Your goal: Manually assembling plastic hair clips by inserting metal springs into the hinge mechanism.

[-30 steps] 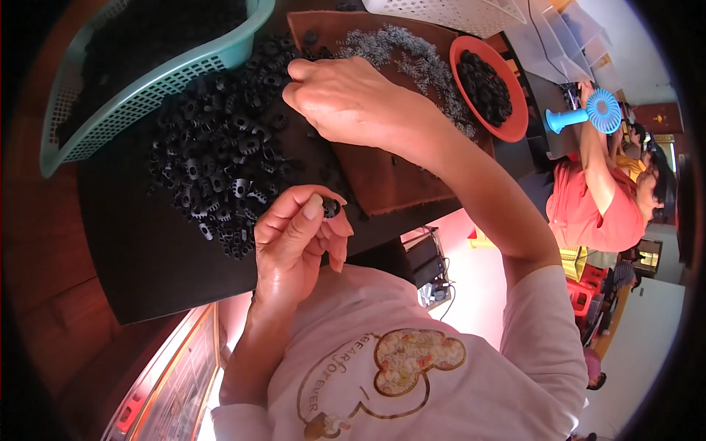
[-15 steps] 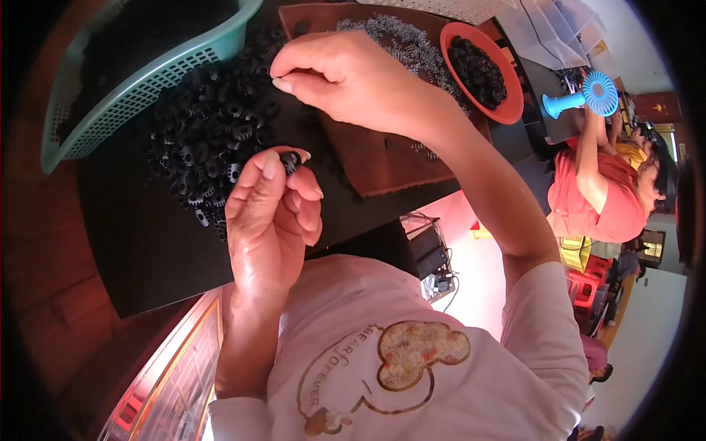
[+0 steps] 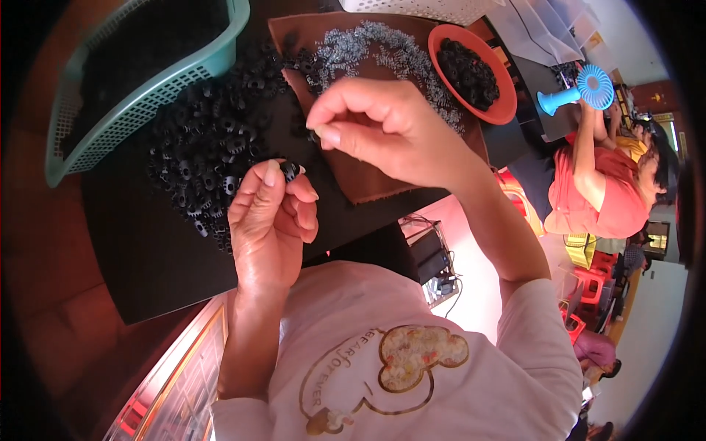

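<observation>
Between the thumb and fingers of my left hand (image 3: 266, 228) is a small black claw clip (image 3: 290, 171), held up over the table's near part. My right hand (image 3: 393, 132) is closed in a pinch above the edge of the brown cloth (image 3: 375, 173), up and to the right of the clip and apart from it. Whatever its fingertips hold is too small to make out. A heap of similar black clip pieces (image 3: 202, 140) lies just beyond my left hand. Many small silvery springs (image 3: 353, 48) are spread over the cloth.
A green basket (image 3: 147, 99) with dark contents stands at the far left. An orange bowl (image 3: 498, 110) of black pieces sits at the cloth's right, near a white perforated basket (image 3: 419, 7) and clear plastic bins (image 3: 540, 33). At right, another person (image 3: 588, 180) holds a blue fan (image 3: 592, 88).
My right hand has come nearer to me and a little to the right, staying pinched. The left hand keeps the clip in about the same place. The view has shifted slightly.
</observation>
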The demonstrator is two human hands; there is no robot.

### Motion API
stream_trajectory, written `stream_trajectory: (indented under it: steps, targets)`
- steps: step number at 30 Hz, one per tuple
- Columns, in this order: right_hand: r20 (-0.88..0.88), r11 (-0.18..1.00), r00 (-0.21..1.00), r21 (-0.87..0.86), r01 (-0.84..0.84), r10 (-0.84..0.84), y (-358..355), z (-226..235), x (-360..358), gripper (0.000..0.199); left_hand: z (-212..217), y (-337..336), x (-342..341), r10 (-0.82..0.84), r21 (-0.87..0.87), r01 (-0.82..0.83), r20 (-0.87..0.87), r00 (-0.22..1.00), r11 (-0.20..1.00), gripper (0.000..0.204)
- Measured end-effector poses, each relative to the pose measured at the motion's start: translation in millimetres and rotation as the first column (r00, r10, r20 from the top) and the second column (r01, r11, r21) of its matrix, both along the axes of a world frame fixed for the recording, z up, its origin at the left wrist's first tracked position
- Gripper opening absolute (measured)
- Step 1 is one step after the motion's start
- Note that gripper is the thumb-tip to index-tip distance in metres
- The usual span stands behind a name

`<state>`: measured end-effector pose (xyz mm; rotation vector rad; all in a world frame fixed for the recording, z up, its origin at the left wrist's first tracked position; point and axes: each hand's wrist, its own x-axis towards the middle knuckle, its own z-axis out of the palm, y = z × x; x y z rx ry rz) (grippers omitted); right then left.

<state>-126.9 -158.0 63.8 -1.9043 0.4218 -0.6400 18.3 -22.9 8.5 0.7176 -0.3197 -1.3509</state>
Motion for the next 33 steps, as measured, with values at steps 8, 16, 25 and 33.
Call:
stream_trajectory:
  steps: [8,16,25,33]
  targets:
    - [-0.071,0.974,0.997,0.226,0.02,-0.004,17.8,5.6,-9.3,0.007,5.0,4.3,-8.9,-0.014,0.011,0.014,0.015,1.0,1.0,0.024]
    - [-0.032,0.973,0.999,0.231,0.001,0.007,29.1,-0.9,-11.1,0.007,0.1,5.0,-12.6,-0.018,0.028,0.017,0.051,0.999,0.999,0.024]
    - [0.009,0.929,1.0,0.37,0.017,-0.022,33.0,-2.4,-17.1,0.003,4.4,7.1,-18.5,-0.021,0.033,0.02,0.035,0.999,0.999,0.024]
    - [0.05,0.997,0.998,0.057,0.045,-0.048,37.1,-18.3,-12.8,0.005,1.7,6.8,-18.7,0.021,0.057,-0.032,0.184,0.983,0.998,0.023]
